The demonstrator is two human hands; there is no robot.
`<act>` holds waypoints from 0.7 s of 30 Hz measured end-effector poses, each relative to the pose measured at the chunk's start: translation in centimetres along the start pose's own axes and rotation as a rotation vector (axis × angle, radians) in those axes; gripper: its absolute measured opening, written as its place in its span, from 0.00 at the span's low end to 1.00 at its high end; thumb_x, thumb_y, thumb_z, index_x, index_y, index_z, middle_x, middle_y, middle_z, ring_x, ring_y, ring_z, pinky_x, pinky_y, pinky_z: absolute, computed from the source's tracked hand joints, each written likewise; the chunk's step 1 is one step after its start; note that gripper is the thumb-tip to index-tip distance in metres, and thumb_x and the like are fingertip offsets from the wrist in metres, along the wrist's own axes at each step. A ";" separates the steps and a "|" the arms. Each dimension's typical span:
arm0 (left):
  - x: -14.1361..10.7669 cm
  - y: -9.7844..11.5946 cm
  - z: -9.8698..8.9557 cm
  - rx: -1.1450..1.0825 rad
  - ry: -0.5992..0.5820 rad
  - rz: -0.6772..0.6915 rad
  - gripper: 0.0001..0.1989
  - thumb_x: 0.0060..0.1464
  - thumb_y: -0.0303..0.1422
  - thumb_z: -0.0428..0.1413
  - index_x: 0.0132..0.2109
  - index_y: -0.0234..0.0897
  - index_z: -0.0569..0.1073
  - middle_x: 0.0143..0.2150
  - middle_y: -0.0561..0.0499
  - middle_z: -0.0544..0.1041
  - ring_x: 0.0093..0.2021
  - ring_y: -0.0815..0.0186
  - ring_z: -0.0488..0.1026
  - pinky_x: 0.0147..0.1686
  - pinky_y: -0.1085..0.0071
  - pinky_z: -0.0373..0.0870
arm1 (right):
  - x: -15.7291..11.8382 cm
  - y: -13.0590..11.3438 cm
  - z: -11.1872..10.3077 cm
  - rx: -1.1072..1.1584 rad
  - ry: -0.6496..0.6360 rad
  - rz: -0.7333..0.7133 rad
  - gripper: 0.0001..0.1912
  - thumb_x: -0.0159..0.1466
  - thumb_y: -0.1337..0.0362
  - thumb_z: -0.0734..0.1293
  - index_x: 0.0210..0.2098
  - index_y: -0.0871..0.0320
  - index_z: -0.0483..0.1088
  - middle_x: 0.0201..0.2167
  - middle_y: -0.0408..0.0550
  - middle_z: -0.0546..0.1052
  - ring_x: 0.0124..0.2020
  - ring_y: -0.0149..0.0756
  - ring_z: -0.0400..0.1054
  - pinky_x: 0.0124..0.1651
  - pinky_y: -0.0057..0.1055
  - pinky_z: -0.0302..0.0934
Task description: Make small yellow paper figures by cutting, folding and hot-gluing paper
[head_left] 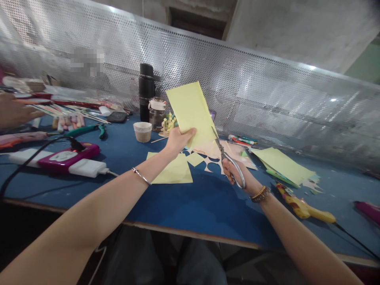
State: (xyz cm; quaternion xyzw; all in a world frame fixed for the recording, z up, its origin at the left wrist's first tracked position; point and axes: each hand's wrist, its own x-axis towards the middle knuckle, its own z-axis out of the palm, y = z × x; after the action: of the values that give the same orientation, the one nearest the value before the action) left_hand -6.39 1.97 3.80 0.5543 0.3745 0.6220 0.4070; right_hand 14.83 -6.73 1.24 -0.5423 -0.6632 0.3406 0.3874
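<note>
My left hand [178, 141] grips a sheet of yellow paper [190, 109] by its lower part, thumb on the near face, holding it raised and tilted above the table. In my right hand [233, 171] is a pair of metal scissors [237, 174], fingers through the handles. The scissor blades point up and left, at the lower right edge of the sheet; whether they touch it I cannot tell. Under my left wrist lies another yellow sheet [175, 172], beside a small yellow square [195, 159]. Paper offcuts with round holes [213, 164] lie behind the scissors.
A yellow glue gun [305, 209] and stacked yellow paper [285, 164] lie right. A paper-lined cup [143, 132], a glass jar [157, 114] and a black bottle [146, 91] stand behind. Left are a purple power strip [68, 158], pliers [86, 130] and another person's hand [14, 111].
</note>
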 end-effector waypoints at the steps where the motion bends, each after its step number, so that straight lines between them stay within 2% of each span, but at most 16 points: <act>1: 0.0 0.0 0.0 0.001 0.002 -0.003 0.18 0.44 0.37 0.61 0.42 0.30 0.76 0.44 0.41 0.78 0.41 0.58 0.76 0.41 0.65 0.74 | 0.0 -0.1 0.0 -0.004 0.005 0.002 0.23 0.59 0.42 0.59 0.26 0.57 0.57 0.17 0.37 0.59 0.13 0.23 0.53 0.13 0.22 0.51; 21: 0.0 -0.1 0.0 -0.042 -0.009 -0.028 0.19 0.43 0.37 0.61 0.41 0.30 0.76 0.44 0.42 0.79 0.42 0.58 0.76 0.40 0.67 0.75 | 0.1 0.5 -0.4 -0.030 -0.001 0.040 0.23 0.59 0.42 0.60 0.28 0.57 0.59 0.17 0.36 0.61 0.13 0.22 0.56 0.13 0.20 0.52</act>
State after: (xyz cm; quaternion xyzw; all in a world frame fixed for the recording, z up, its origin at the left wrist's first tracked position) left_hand -6.39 2.01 3.72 0.5430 0.3674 0.6214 0.4290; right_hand 15.39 -6.52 0.95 -0.5612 -0.6573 0.3386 0.3720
